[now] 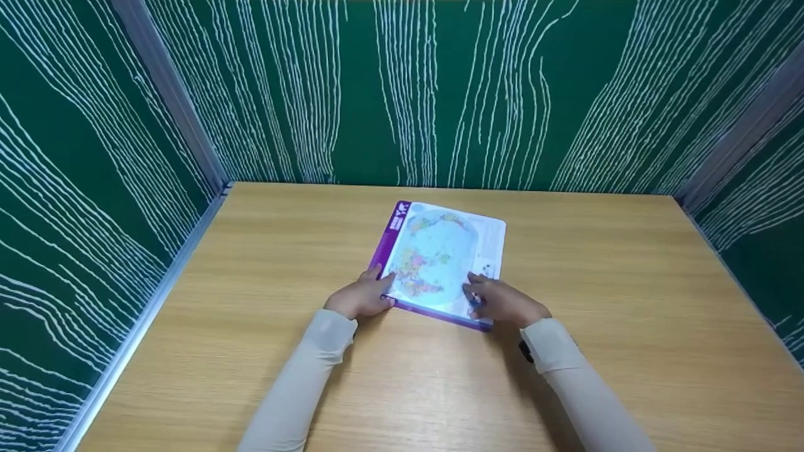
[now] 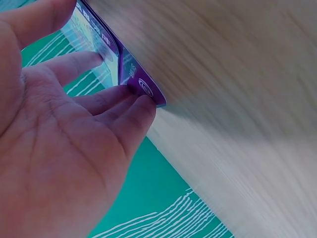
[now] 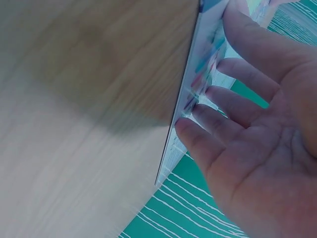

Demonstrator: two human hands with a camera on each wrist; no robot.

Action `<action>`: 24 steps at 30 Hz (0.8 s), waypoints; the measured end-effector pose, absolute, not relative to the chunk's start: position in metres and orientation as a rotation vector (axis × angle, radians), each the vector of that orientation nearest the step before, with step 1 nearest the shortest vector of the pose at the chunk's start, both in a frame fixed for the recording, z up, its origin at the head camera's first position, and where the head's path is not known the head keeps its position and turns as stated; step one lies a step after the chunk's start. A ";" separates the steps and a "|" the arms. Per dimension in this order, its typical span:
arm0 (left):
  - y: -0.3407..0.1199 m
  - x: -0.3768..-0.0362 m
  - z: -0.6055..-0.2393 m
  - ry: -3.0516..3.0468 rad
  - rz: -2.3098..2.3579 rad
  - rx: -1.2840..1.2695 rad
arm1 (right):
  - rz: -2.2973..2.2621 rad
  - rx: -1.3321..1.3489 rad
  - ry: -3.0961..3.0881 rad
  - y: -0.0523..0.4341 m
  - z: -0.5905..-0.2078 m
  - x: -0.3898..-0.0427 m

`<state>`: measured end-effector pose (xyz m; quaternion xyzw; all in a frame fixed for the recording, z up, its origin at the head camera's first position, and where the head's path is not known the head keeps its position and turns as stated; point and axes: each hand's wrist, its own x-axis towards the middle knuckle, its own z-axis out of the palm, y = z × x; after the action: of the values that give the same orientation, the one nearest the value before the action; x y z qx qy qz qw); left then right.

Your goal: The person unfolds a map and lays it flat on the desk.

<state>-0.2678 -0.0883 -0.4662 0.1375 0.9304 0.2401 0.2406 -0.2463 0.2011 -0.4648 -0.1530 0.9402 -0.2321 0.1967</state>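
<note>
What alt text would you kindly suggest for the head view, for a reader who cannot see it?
A person's left hand and right hand touch the near part of a map on a wooden table. The map has purple along its left and near edges. Green walls with white lines stand behind and beside the table.

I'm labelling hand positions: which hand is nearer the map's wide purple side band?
The left hand: it is at the near end of the wide purple side band, while the right hand is at the opposite, white-margined side of the map.
</note>
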 end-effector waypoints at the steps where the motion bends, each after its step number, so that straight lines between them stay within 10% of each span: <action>1: -0.088 -0.267 -0.466 2.544 0.657 0.364 | -0.646 -0.412 2.630 0.202 -0.465 -0.247; 24: -0.075 -0.257 -0.468 2.601 0.492 0.424 | -0.667 -0.453 2.649 0.217 -0.461 -0.256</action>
<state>-0.2569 -0.0746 -0.4683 0.1541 0.9446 0.1787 0.2283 -0.2559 0.2168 -0.4608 -0.1607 0.9401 -0.2367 0.1852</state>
